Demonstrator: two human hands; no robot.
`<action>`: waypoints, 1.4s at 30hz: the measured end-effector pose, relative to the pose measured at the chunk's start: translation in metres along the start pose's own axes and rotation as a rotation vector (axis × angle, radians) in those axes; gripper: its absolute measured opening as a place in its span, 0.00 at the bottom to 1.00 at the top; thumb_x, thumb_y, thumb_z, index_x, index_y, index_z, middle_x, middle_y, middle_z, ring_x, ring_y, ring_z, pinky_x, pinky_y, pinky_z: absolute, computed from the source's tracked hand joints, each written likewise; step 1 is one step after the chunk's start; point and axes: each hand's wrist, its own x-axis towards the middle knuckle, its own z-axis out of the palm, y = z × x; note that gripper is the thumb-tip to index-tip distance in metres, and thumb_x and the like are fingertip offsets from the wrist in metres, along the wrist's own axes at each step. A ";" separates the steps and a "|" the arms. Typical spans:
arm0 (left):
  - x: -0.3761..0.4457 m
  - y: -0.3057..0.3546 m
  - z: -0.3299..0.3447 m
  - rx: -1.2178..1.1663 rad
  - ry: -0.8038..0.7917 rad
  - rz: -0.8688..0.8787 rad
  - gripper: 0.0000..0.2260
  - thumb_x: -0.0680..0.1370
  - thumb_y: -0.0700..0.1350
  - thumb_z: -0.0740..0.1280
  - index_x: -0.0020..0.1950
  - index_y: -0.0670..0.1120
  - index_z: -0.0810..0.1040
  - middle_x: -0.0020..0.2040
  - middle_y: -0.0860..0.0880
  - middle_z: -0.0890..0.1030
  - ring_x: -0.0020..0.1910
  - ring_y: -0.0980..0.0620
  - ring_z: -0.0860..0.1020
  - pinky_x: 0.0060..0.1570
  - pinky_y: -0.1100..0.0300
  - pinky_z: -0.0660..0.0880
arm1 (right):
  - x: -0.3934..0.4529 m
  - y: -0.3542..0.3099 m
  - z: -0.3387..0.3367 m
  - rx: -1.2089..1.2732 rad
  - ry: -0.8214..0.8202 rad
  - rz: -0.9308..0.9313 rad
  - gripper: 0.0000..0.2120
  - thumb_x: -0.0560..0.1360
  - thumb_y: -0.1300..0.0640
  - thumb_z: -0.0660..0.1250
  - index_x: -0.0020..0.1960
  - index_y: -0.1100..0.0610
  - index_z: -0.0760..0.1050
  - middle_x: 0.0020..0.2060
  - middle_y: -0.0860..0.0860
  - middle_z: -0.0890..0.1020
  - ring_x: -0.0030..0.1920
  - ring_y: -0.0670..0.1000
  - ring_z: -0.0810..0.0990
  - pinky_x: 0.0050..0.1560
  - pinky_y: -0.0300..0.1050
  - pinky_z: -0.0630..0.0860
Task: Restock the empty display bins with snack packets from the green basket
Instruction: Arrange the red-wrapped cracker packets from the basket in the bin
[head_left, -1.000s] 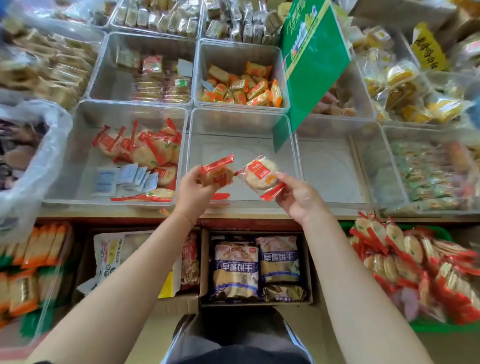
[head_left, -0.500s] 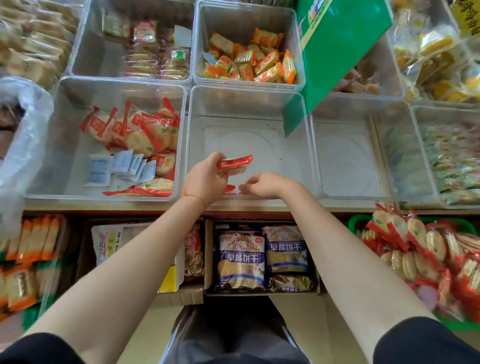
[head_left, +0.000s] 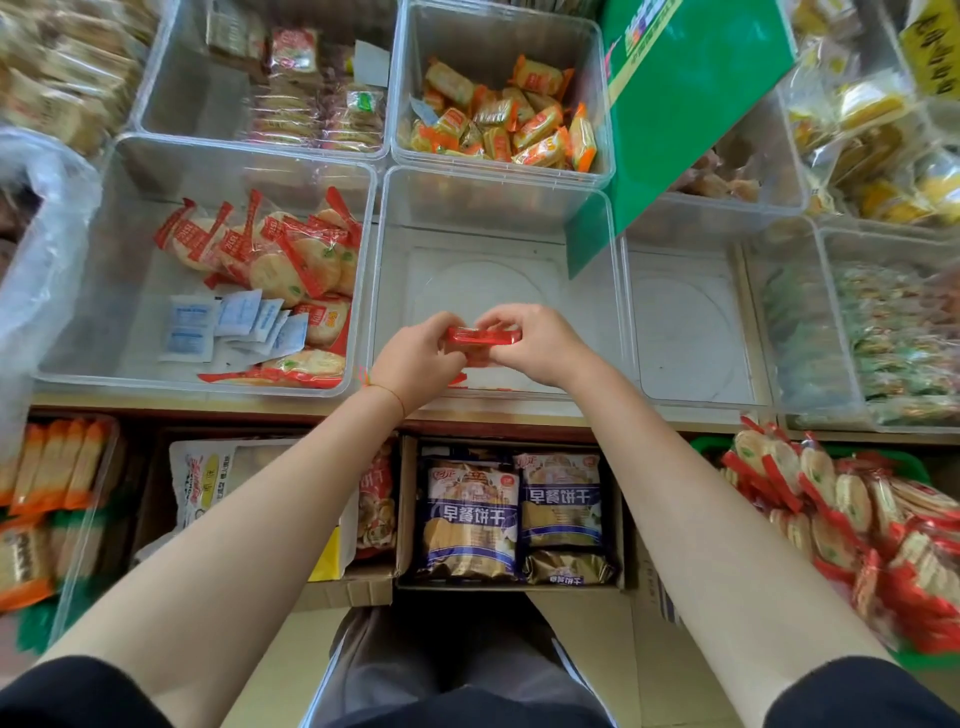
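Both hands met over the near edge of the empty bin (head_left: 498, 249) in the middle of the front row. The left hand (head_left: 415, 364) and the right hand (head_left: 540, 343) each had fingers curled round the same red packets (head_left: 483, 336), pinching them from either side, edge-on to the camera, just inside the bin's front wall. How many packets were in the grip could not be told; a bit of red wrapper showed below the hands as well. The bin to the left (head_left: 104, 249) held a loose heap of round crackers (head_left: 280, 254) in red-and-clear wrappers, with several small white sachets (head_left: 228, 322) lying beside them. Another bare bin (head_left: 691, 332) stood just to the right of the middle one, partly under a tilted green sign (head_left: 685, 104). The green basket (head_left: 904, 462) sat lower at the right, piled with the same red-wrapped crackers. Behind the middle bin, a bin of orange packets (head_left: 509, 119) stood against it.
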 end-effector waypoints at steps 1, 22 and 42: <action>0.000 -0.001 0.002 0.083 -0.005 0.010 0.12 0.77 0.43 0.64 0.60 0.48 0.76 0.50 0.48 0.82 0.48 0.46 0.80 0.45 0.62 0.76 | 0.004 0.003 0.004 -0.028 0.042 0.016 0.15 0.72 0.61 0.69 0.57 0.49 0.81 0.49 0.47 0.83 0.46 0.46 0.79 0.56 0.47 0.78; -0.037 0.011 0.026 0.479 0.283 0.392 0.16 0.78 0.50 0.55 0.44 0.45 0.81 0.40 0.48 0.81 0.40 0.45 0.77 0.43 0.52 0.69 | -0.061 0.016 0.008 -0.025 0.421 0.081 0.14 0.78 0.64 0.57 0.51 0.56 0.82 0.47 0.50 0.82 0.49 0.49 0.78 0.46 0.39 0.72; -0.093 0.250 0.323 0.263 -0.171 0.095 0.08 0.77 0.46 0.63 0.47 0.46 0.81 0.39 0.47 0.80 0.42 0.44 0.78 0.39 0.56 0.71 | -0.276 0.314 -0.134 0.017 0.399 0.233 0.08 0.77 0.62 0.60 0.46 0.56 0.78 0.47 0.53 0.78 0.49 0.55 0.77 0.44 0.44 0.69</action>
